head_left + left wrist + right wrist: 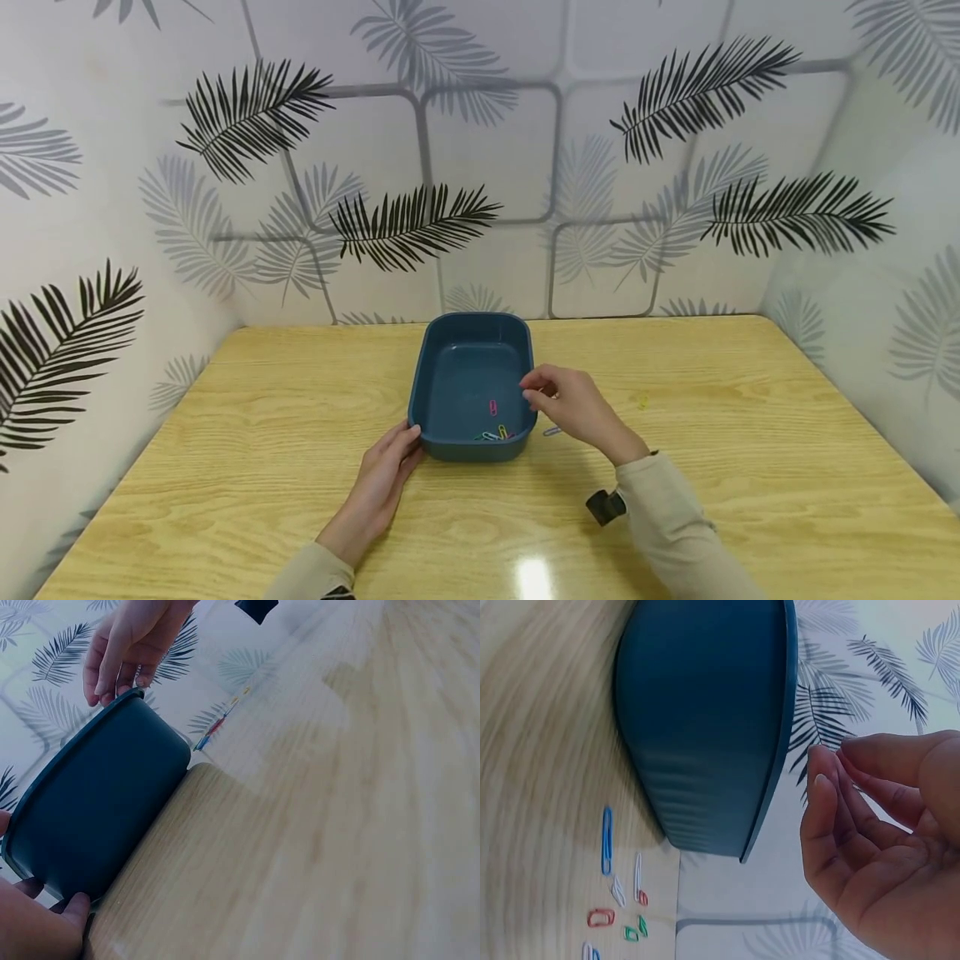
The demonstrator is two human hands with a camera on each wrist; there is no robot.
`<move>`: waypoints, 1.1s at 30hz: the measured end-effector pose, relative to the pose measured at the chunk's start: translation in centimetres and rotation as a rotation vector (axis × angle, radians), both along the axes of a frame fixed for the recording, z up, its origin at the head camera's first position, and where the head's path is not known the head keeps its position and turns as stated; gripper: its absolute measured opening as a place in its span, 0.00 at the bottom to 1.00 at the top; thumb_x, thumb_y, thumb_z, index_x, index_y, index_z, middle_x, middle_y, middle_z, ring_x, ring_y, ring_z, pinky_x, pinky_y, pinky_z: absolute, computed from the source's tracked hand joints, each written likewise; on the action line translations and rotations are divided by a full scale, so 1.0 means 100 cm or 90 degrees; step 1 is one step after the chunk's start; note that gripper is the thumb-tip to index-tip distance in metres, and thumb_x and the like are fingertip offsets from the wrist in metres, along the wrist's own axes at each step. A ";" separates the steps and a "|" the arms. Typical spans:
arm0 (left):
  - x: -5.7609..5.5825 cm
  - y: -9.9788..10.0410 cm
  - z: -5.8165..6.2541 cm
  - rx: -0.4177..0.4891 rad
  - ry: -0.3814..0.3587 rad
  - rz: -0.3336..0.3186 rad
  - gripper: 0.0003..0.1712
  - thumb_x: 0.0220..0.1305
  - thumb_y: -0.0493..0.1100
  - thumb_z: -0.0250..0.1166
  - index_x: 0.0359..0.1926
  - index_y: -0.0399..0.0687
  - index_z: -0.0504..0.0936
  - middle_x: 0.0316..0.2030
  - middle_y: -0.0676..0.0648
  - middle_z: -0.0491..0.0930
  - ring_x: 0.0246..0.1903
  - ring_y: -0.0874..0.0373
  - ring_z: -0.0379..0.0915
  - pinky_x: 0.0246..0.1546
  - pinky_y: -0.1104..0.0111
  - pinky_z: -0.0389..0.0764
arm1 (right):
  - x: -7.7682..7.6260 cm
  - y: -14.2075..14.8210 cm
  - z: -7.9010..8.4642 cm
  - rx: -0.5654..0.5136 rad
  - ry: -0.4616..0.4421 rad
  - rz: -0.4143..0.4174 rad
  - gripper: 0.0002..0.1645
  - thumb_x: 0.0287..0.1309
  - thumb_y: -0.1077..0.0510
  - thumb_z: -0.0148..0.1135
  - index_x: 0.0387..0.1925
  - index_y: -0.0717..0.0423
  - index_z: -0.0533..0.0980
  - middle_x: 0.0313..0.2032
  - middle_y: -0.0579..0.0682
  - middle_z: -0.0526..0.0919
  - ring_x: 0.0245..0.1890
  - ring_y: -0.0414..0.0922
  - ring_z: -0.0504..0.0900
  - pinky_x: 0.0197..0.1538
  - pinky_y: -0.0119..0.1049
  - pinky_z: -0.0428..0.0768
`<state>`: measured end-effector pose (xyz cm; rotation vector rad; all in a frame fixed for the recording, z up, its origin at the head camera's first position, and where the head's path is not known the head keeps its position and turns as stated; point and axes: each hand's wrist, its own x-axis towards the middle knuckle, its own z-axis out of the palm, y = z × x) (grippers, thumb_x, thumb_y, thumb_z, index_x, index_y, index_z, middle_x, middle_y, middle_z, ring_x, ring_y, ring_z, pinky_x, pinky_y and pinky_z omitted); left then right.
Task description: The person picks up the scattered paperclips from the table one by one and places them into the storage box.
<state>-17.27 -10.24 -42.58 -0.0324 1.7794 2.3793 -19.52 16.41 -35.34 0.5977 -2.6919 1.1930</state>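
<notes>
A dark blue plastic box [475, 451] stands on the wooden table. My left hand [384, 475] holds its near left corner, a fingertip at the rim and the other fingers along the outside. Over the right rim is my right hand [573, 408], its thumb and fingers loosely bent; in the right wrist view nothing shows between the fingertips [821, 780]. Inside the box lies a pink paper clip [492, 407], apart from several coloured paper clips [502, 432] at the near end. Beside the box, a blue paper clip [607, 840] lies on the table.
More loose paper clips lie right of the box, among them a red one [600, 917], a green one [631, 934] and a yellow one [642, 402]. A leaf-patterned wall [495, 258] stands behind the wooden table [262, 467]. A dark wrist device [606, 506] sits at the right sleeve.
</notes>
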 end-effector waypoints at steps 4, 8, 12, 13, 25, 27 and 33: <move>-0.001 0.000 -0.001 0.003 0.004 0.002 0.32 0.73 0.42 0.54 0.70 0.29 0.57 0.68 0.33 0.57 0.67 0.46 0.55 0.68 0.61 0.62 | -0.004 0.011 0.002 0.010 -0.001 -0.023 0.08 0.63 0.66 0.60 0.42 0.66 0.79 0.32 0.52 0.83 0.31 0.49 0.82 0.31 0.36 0.81; -0.001 0.001 -0.001 0.002 0.001 0.000 0.32 0.73 0.42 0.53 0.70 0.29 0.57 0.69 0.33 0.57 0.67 0.46 0.55 0.67 0.61 0.63 | -0.009 0.029 0.001 0.023 -0.019 -0.056 0.11 0.65 0.64 0.59 0.45 0.67 0.78 0.35 0.55 0.83 0.33 0.51 0.82 0.32 0.39 0.82; -0.002 0.001 -0.001 0.006 0.001 0.001 0.32 0.73 0.42 0.53 0.70 0.28 0.57 0.68 0.33 0.57 0.67 0.46 0.55 0.67 0.62 0.63 | -0.014 0.051 0.001 0.029 -0.032 -0.101 0.14 0.66 0.64 0.58 0.49 0.70 0.76 0.40 0.61 0.82 0.36 0.53 0.83 0.35 0.42 0.84; -0.002 0.001 0.000 0.007 0.002 0.001 0.32 0.73 0.42 0.53 0.70 0.28 0.57 0.68 0.33 0.57 0.67 0.45 0.55 0.67 0.62 0.63 | -0.016 0.057 0.000 0.032 -0.036 -0.113 0.14 0.66 0.64 0.57 0.49 0.70 0.76 0.41 0.62 0.82 0.36 0.53 0.83 0.36 0.43 0.84; 0.000 -0.001 0.002 0.008 0.005 -0.003 0.32 0.73 0.42 0.54 0.70 0.28 0.56 0.69 0.32 0.55 0.68 0.45 0.53 0.68 0.61 0.62 | -0.020 0.098 -0.009 0.108 -0.078 -0.183 0.17 0.65 0.65 0.56 0.50 0.77 0.74 0.44 0.70 0.79 0.44 0.63 0.79 0.42 0.51 0.82; 0.000 -0.001 0.002 0.007 0.006 -0.003 0.32 0.73 0.42 0.54 0.70 0.28 0.57 0.69 0.32 0.56 0.68 0.45 0.53 0.68 0.61 0.62 | -0.020 0.101 -0.011 0.118 -0.083 -0.197 0.17 0.65 0.66 0.55 0.50 0.78 0.74 0.45 0.71 0.79 0.45 0.64 0.78 0.44 0.53 0.81; 0.001 -0.001 0.001 0.003 0.004 -0.006 0.32 0.73 0.42 0.53 0.70 0.28 0.56 0.69 0.32 0.56 0.68 0.45 0.54 0.67 0.61 0.63 | -0.020 0.111 -0.018 0.160 -0.098 -0.217 0.20 0.60 0.71 0.54 0.54 0.76 0.73 0.46 0.73 0.79 0.19 0.49 0.74 0.25 0.37 0.78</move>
